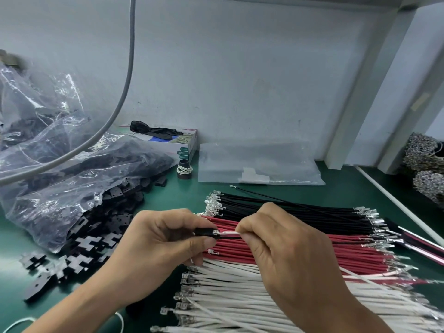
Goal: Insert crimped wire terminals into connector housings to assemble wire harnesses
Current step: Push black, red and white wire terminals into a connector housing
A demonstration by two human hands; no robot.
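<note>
One white insulated wire (230,233) pinched in right hand (283,255), crimped metal terminal (215,232) entering small black plastic housing (204,231) gripped by left hand (165,243) (not seated); red, black, white stacks untouched behind and near.

No legible text is being shown; small labels on the side of the cardboard box (186,150) are being blurred beyond reading.

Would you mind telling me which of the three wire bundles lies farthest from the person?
The black wire bundle. It lies at the far side of the stack, toward the wall, beyond the red wire bundle; the white wire bundle lies nearest the person.
</note>
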